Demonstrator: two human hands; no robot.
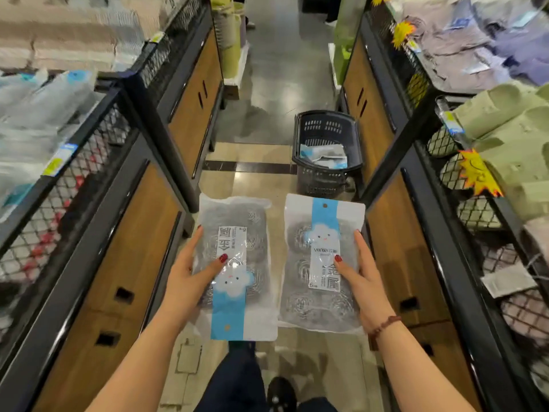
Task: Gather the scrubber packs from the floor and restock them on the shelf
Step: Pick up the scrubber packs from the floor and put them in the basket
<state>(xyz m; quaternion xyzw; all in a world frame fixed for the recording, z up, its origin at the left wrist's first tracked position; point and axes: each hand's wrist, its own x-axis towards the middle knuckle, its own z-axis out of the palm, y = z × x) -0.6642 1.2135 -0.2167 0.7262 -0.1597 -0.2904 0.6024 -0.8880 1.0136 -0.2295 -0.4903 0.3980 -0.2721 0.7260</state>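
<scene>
Scrubber packs, two of them, are held side by side above the aisle floor between the shelving units, one in each grip.

The left shelving unit (118,248) and the right shelving unit (401,248) are black metal frames with brown wood-grain panels below and diamond wire-mesh fronts above. The glossy grey tiled floor (267,69) runs between them, crossed by a dark stripe. Pale green moulded slippers (505,120) are heaped on the right unit; clear plastic bags (38,114) lie on the left one.

A black perforated plastic basket (323,113) stands on the floor just beside the right unit, with a few crumpled blue-and-white packets (323,156) inside.

The left scrubber pack (255,233) is a flat, clear rectangular pouch of coiled grey metal scourers with a blue band and a white cloud face; its hang-hole end points toward the person. The right scrubber pack (303,292) is alike, hang hole pointing away.

The left grip (190,281) clasps its pack's outer edge, thumb pressed on the front and fingers along the side. The right grip (365,278) holds its pack the same way. A reddish beaded bracelet (383,324) circles the right wrist.
</scene>
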